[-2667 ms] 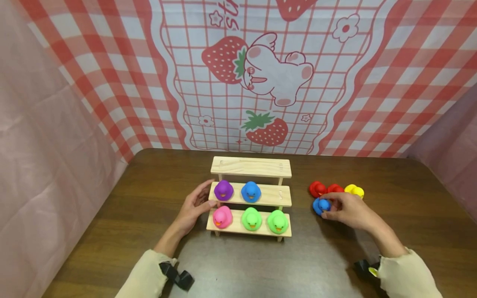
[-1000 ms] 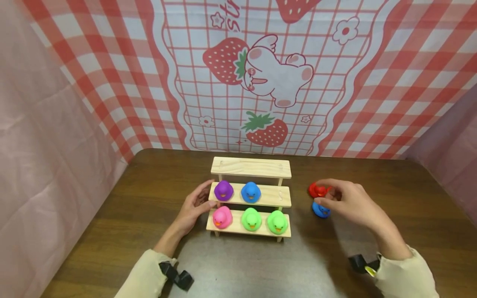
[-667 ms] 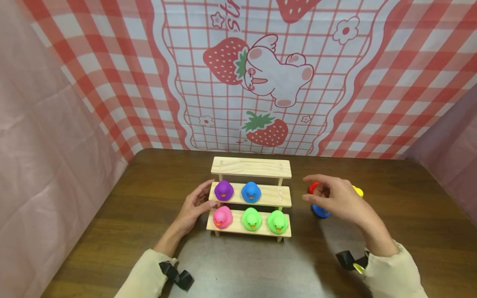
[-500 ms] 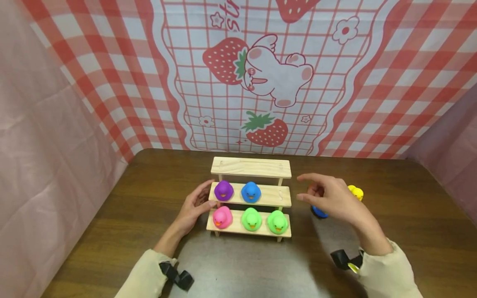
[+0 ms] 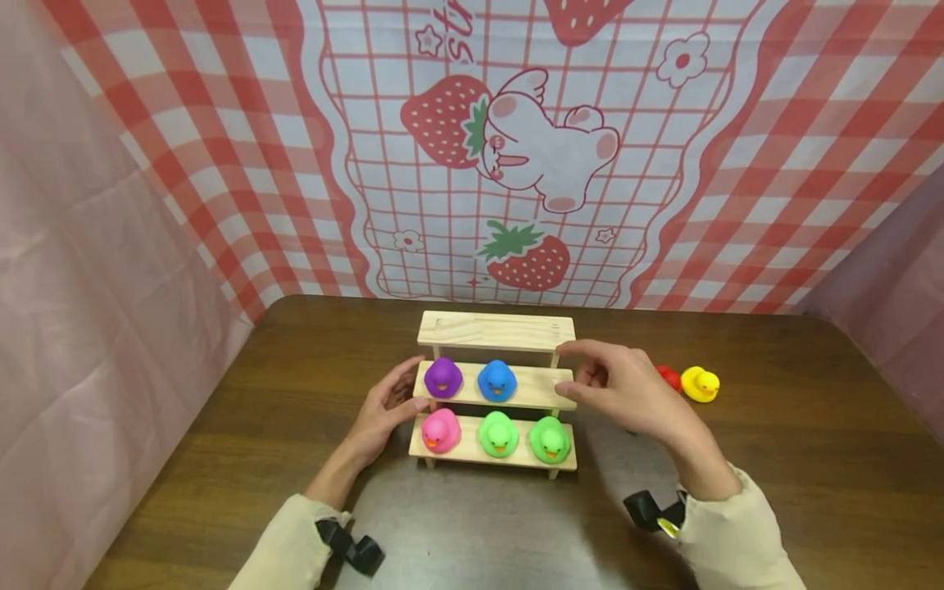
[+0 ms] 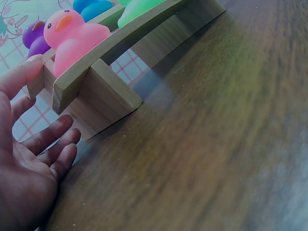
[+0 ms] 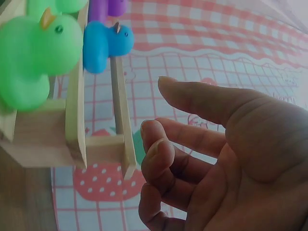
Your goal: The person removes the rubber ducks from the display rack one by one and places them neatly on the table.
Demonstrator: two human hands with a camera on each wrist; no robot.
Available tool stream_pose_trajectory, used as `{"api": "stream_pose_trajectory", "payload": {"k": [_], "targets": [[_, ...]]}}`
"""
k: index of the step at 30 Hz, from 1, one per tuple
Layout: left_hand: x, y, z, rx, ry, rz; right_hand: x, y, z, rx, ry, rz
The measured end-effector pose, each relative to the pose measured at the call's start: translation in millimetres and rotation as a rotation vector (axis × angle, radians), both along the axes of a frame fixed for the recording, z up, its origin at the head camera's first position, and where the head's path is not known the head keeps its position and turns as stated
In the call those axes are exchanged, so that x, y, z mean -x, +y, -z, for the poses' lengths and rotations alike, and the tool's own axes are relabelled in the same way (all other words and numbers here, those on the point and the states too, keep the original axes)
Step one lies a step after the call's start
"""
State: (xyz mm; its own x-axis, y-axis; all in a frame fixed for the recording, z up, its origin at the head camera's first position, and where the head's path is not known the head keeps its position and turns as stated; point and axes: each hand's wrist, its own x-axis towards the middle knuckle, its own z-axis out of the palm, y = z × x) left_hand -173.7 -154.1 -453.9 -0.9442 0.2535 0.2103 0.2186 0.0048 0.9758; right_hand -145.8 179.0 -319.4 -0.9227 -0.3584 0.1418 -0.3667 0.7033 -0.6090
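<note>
A three-tier wooden stand (image 5: 460, 399) bears small rubber ducks. A purple duck (image 5: 442, 378) and a blue duck (image 5: 497, 381) sit on its middle shelf; a pink duck (image 5: 441, 431) and two green ducks, one near the middle (image 5: 498, 435) and one at the right (image 5: 549, 440), sit on the lowest. My left hand (image 5: 378, 419) grips the left end of the middle shelf between thumb and index finger, the other fingers loose. My right hand (image 5: 630, 392) holds nothing; its thumb and index finger stand apart at the stand's right end, overlapping the middle shelf.
On the brown wooden table (image 5: 796, 426), right of the stand, lie a yellow duck (image 5: 700, 384) and a red duck (image 5: 668, 378). More ducks there are hidden behind my right hand. A checked cloth with strawberries (image 5: 527, 260) hangs behind the table.
My right hand let go of a blue duck on the right, next to the red ones, then moved left, empty, to the stand's right end. My left hand has stayed in place.
</note>
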Motion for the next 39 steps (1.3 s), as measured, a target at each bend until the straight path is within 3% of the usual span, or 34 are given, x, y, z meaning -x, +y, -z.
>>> {"api": "stream_pose_trajectory", "payload": {"k": [7,17,24,34,39], "targets": [[-0.3,-0.4,0.2,0.003,-0.009,-0.002,3.9,-15.9,1.9,-0.010,0.014,-0.026],[0.1,-0.9,0.6,0.012,-0.013,-0.002,7.7,-35.0,6.8,0.035,-0.052,-0.076],[-0.5,0.0,0.4,0.010,-0.016,-0.007,10.9,-43.4,13.4,0.035,-0.031,-0.122],[-0.3,-0.1,0.8,0.008,-0.008,-0.005,15.7,-55.7,22.6,0.002,0.016,-0.126],[0.0,0.0,0.4,-0.002,0.001,0.000,15.2,-59.9,24.5,-0.005,-0.029,-0.114]]}}
